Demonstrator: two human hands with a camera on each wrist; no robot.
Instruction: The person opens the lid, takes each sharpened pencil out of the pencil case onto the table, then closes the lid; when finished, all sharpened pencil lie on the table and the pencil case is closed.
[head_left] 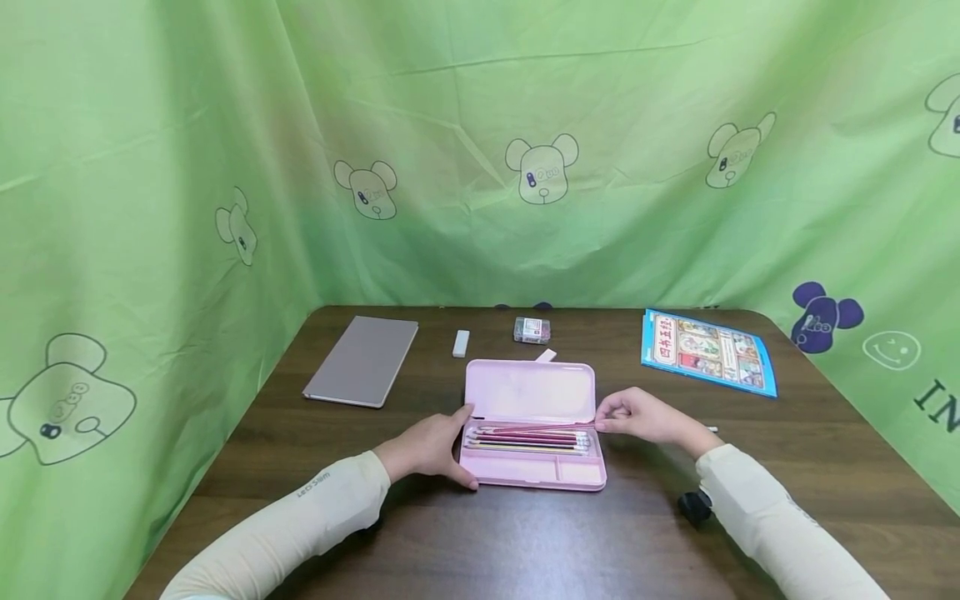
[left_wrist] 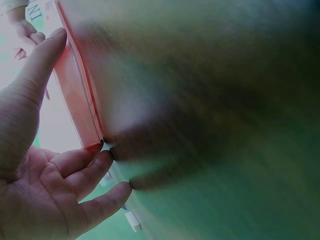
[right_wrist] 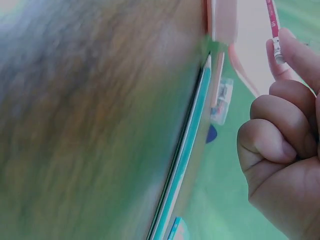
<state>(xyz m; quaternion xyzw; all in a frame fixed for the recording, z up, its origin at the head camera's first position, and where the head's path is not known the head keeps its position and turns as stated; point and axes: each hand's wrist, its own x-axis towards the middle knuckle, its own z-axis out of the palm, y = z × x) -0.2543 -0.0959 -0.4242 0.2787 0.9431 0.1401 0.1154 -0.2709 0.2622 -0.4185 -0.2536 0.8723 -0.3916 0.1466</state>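
An open pink pencil case (head_left: 529,392) lies on the table with its lid folded back. Several pencils (head_left: 528,446) are side by side in its tray. My left hand (head_left: 427,447) holds the case's left end, thumb at the front corner and fingers toward the hinge side. At the right end, my right hand (head_left: 637,414) pinches a red pencil (right_wrist: 273,22) by its eraser end between thumb and index finger; the other fingers are curled in. That pencil slants over the tray's back edge. Beside the right hand, a teal pencil (right_wrist: 187,140) lies on the table.
A grey notebook (head_left: 363,361) lies at the back left. Behind the case are a white eraser (head_left: 461,343), a small clear box (head_left: 532,330) and another white piece (head_left: 546,356). A blue-edged picture book (head_left: 707,352) sits back right. Green curtain (head_left: 480,250) hangs behind the table.
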